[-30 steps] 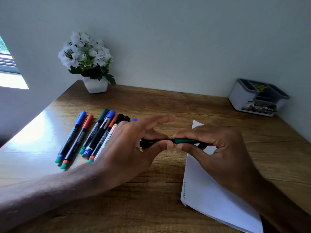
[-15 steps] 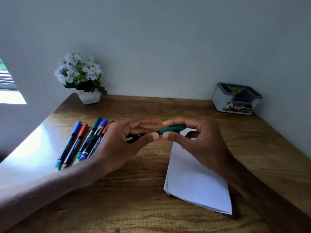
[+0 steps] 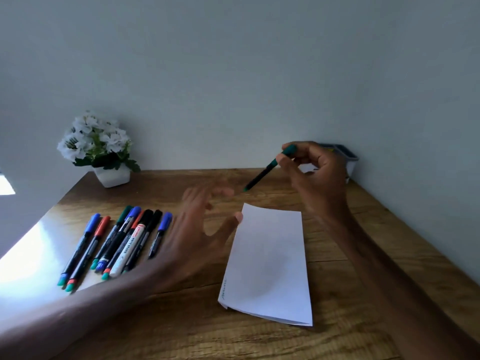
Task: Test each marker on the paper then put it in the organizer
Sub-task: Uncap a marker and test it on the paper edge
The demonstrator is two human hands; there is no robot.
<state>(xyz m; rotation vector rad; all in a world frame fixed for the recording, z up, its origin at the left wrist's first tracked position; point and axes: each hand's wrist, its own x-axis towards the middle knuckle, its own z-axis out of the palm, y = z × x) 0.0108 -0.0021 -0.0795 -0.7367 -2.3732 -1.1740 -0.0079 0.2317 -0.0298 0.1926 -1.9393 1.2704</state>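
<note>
Green marker [image 3: 260,176] pinched in our right grip [image 3: 311,172] at 1 o'clock, above surface [image 3: 181,320]; our left grip [image 3: 197,229] blurred, fingers spread, empty, thumb beside 11 o'clock corner of paper [image 3: 267,261].

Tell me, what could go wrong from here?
The right hand pinches the green marker only near one end, so it may slip before reaching the organizer, mostly hidden behind that hand. The left hand, blurred and open, is close to the paper's corner and the loose markers; it might knock either askew.

Left hand [image 3: 193,236] — blurred; organizer [image 3: 350,159] half-hidden
</note>
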